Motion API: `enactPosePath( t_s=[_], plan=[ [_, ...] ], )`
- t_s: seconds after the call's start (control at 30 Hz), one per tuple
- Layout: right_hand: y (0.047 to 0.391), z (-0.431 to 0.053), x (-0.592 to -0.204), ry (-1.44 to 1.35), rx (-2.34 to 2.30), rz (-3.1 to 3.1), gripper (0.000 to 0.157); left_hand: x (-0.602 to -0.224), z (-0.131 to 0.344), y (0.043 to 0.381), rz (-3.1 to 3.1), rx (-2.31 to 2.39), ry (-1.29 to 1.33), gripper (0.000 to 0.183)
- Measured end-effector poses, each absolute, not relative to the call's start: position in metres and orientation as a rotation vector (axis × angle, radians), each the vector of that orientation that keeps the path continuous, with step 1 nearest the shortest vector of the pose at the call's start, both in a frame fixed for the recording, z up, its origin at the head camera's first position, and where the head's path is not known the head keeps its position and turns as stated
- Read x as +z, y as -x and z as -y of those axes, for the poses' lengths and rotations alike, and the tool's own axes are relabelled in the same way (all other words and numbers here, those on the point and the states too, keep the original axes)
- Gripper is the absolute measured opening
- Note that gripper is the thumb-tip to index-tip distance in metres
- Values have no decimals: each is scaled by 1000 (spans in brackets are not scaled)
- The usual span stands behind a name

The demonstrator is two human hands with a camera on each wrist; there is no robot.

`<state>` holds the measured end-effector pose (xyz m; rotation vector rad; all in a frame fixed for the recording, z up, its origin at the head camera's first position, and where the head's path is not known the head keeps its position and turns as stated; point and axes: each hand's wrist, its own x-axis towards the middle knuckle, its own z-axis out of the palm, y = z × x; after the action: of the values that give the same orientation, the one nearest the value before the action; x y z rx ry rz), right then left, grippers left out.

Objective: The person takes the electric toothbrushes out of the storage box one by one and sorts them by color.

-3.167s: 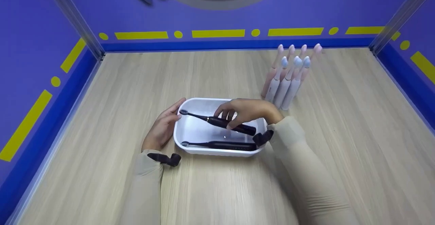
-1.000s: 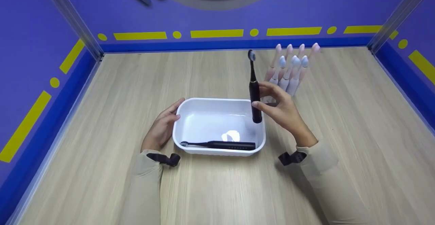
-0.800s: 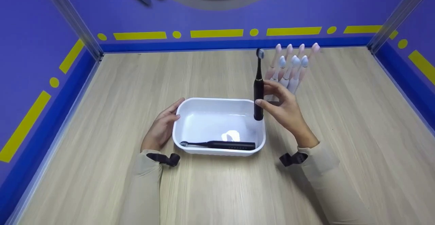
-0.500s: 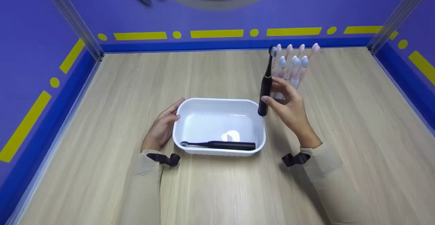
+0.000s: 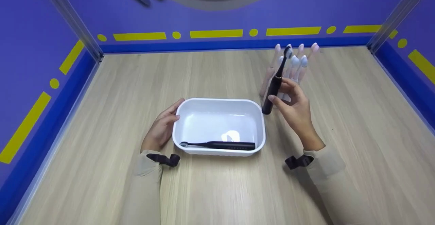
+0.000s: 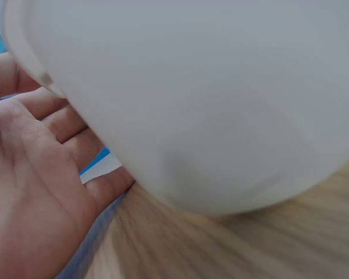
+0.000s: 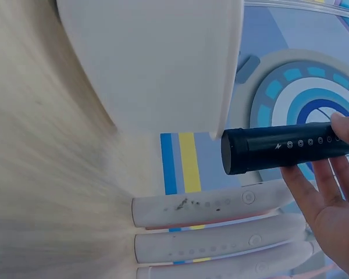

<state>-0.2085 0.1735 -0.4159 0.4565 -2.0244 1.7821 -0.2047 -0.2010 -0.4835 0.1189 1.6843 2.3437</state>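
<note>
My right hand (image 5: 296, 111) pinches a black electric toothbrush (image 5: 273, 92) between thumb and fingers, just beyond the right end of a white plastic bin (image 5: 219, 100). Its brush head points up and leans right, overlapping the standing toothbrushes in the head view. In the right wrist view, the black handle (image 7: 262, 151) shows a row of small icons, with its base near the bin's rim. At the bin's left end, my left hand (image 5: 162, 130) holds it, thumb at the rim and fingers against the outer wall. Another black electric toothbrush (image 5: 231, 145) lies along the bin's near side.
Behind my right hand stand three white electric toothbrushes (image 5: 303, 63) in a row, with several pink ones (image 5: 266, 79) behind them. The wooden table (image 5: 142, 79) is bounded by blue-purple walls (image 5: 217, 21) at the back and both sides.
My right hand has lifted one black toothbrush out of the bin, turned it upright and carried it right, now tilting it rightward. My left hand and the bin have stayed put.
</note>
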Motion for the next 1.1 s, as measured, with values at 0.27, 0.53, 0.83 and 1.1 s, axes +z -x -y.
enactPosePath(
  t_s=[0.27,0.53,0.83,1.1],
  plan=[
    [208,-176,-421,-407,1787,1986,49,-483,200,205,-1697,2337,-114,62],
    [210,-179,-428,-368,1766,2057,49,-485,202,205,-1700,2332,-125,62],
    [199,-175,-415,-330,1771,2148,48,-485,201,205,-1685,2349,-143,63],
    [212,-182,-442,-297,1790,2194,50,-484,202,205,-1700,2335,-152,63]
  ],
)
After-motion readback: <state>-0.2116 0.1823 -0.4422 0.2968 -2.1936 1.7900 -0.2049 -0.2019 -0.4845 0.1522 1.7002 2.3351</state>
